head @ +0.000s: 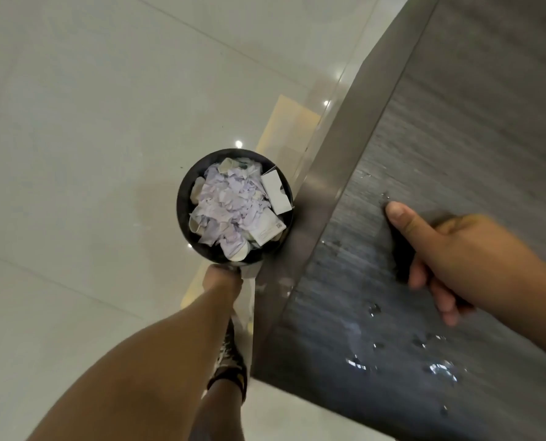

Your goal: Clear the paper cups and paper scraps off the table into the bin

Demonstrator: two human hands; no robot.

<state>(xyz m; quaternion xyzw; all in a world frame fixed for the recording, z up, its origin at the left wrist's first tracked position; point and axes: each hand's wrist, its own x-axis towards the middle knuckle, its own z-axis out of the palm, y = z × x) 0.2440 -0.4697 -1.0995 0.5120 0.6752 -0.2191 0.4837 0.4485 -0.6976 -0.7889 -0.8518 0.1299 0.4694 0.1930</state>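
A round black bin [182,198] sits beside the table's left edge, filled with pale purple paper scraps [230,198], crushed paper cups and white cards. My left hand [222,280] grips the bin's near rim. Over the dark grey tabletop [456,128], my right hand [440,249] is blurred, thumb stretched out and fingers curled down; nothing shows in it. No cups or scraps lie on the visible tabletop.
Water droplets [437,367] are scattered over the tabletop's near part. The table has a metal edge band [326,186]. Glossy pale floor tiles [74,154] spread to the left. A shoe [230,361] stands under my left arm beside the table.
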